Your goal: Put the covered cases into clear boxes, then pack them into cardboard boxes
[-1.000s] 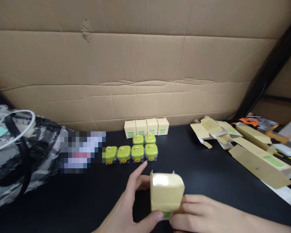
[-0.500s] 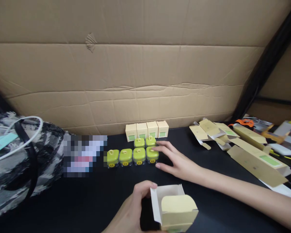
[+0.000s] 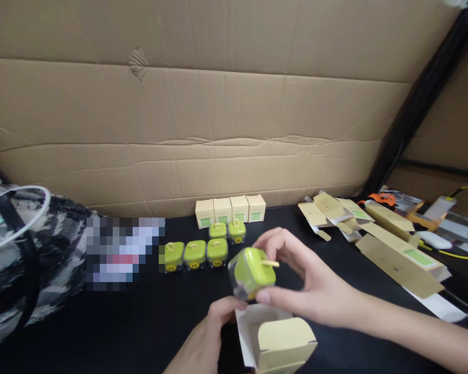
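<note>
Between the thumb and fingers of my right hand (image 3: 308, 275) is a small clear container with a green lid (image 3: 253, 270), tilted sideways just above an open carton. The lid carries a pale yellow loop. My left hand (image 3: 206, 332) grips that small cream carton (image 3: 284, 343) by its left side; its top flaps stand open and the inside is white. Part of the left hand's grip is hidden behind the carton. Several more green-lidded containers (image 3: 195, 254) stand in two rows on the black table, left of my right hand.
Several closed cream boxes (image 3: 230, 210) line up at the back. Flattened cartons (image 3: 401, 259) lie on the right, near a white mouse-shaped object (image 3: 434, 240) and a yellow cable. A patterned black-and-white bundle (image 3: 58, 249) with a white cable occupies the left. Cardboard (image 3: 218, 114) walls the back.
My right hand has taken the right-end container from the front row and brought it toward me, above the open carton. My left hand still holds the carton. The view has shifted slightly.
</note>
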